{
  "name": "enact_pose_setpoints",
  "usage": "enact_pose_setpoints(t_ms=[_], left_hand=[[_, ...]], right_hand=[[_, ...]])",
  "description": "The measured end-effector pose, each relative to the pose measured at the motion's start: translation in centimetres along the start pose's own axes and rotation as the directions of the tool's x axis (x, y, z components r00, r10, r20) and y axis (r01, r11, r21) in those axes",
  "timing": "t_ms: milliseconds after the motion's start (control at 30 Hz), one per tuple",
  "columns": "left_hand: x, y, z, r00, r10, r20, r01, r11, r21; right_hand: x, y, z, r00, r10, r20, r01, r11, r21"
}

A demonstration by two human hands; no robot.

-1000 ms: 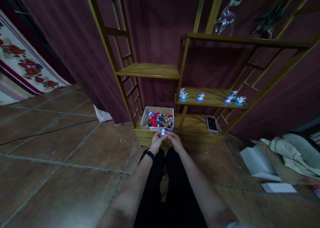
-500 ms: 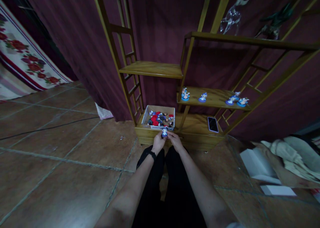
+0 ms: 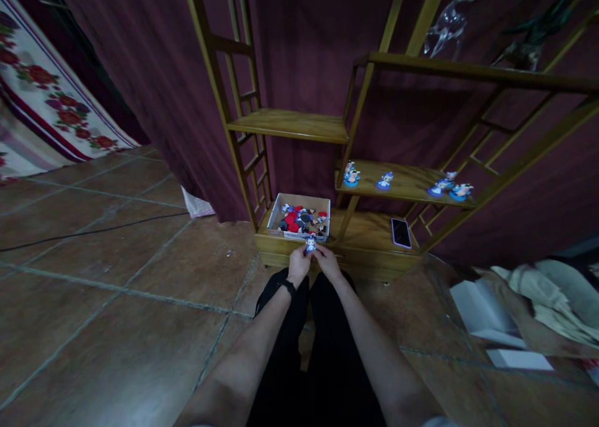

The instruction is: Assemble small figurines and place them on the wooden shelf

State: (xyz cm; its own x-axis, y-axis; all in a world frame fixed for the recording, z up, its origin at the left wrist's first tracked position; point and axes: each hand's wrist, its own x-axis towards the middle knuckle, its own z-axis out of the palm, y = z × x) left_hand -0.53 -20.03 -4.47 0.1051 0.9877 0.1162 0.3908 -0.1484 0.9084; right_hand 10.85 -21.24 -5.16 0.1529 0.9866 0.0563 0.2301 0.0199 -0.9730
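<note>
A small white-and-purple figurine (image 3: pixel 311 245) is held between my two hands, just in front of the box. My left hand (image 3: pixel 299 265) grips it from the left, and the fingers of my right hand (image 3: pixel 327 262) close on its right side. Behind it, a shallow cardboard box (image 3: pixel 276 226) holds several jumbled figurines with red, black and purple bases. On the shelf to the right stand more figurines: a blue-based one (image 3: pixel 352 177) at the left end, a purple-based one (image 3: pixel 384 181) in the middle, and a cluster with another purple-based figurine (image 3: pixel 438 188) at the right end.
The wooden display shelf (image 3: pixel 290 124) stands against a dark red curtain (image 3: pixel 299 52). A phone (image 3: pixel 401 233) lies on its bottom board. Glass ornament (image 3: pixel 447 30) sits on the upper shelf. White boxes (image 3: pixel 519 359) lie on the tiled floor at right; a black cable (image 3: pixel 98 232) crosses the left.
Both hands still hold the figurine in front of the box. The view has shifted slightly, so the shelf's right part appears farther right.
</note>
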Motion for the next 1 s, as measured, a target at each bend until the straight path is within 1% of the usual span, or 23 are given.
enact_pose_setpoints(t_ms=[100,167,300,400,467,567,733,1000], left_hand=[[0.00,-0.06,0.06,1.000,-0.009,0.001,0.009,1.000,0.002],[-0.02,-0.05,0.10,1.000,-0.021,-0.010,0.021,1.000,-0.013],[-0.19,0.11,0.05,1.000,-0.015,-0.009,0.015,0.999,-0.039],[-0.36,0.36,-0.08,1.000,-0.015,-0.011,0.014,0.999,-0.033],[-0.44,0.52,-0.15,1.000,-0.005,-0.004,0.005,1.000,-0.022],[-0.49,0.71,-0.19,1.000,0.013,0.006,-0.013,1.000,0.014],[-0.44,0.71,-0.19,1.000,0.001,0.004,-0.001,1.000,0.032],[-0.35,0.14,-0.06,1.000,-0.005,0.020,0.004,0.999,0.052]], right_hand=[[-0.04,-0.07,-0.10,1.000,0.018,0.007,-0.018,1.000,-0.024],[0.04,0.07,-0.10,1.000,0.028,-0.006,-0.028,1.000,-0.005],[0.24,0.54,-0.03,0.997,0.028,-0.072,-0.021,0.995,0.101],[0.27,0.69,-0.02,0.996,0.041,-0.077,-0.025,0.982,0.189],[0.25,0.71,-0.02,0.996,0.048,-0.071,-0.032,0.976,0.216],[0.26,0.76,0.01,0.996,0.046,-0.075,-0.030,0.979,0.203],[0.29,0.78,0.06,0.996,0.053,-0.077,-0.040,0.986,0.163],[0.02,0.40,-0.24,0.996,0.071,-0.061,-0.059,0.982,0.180]])
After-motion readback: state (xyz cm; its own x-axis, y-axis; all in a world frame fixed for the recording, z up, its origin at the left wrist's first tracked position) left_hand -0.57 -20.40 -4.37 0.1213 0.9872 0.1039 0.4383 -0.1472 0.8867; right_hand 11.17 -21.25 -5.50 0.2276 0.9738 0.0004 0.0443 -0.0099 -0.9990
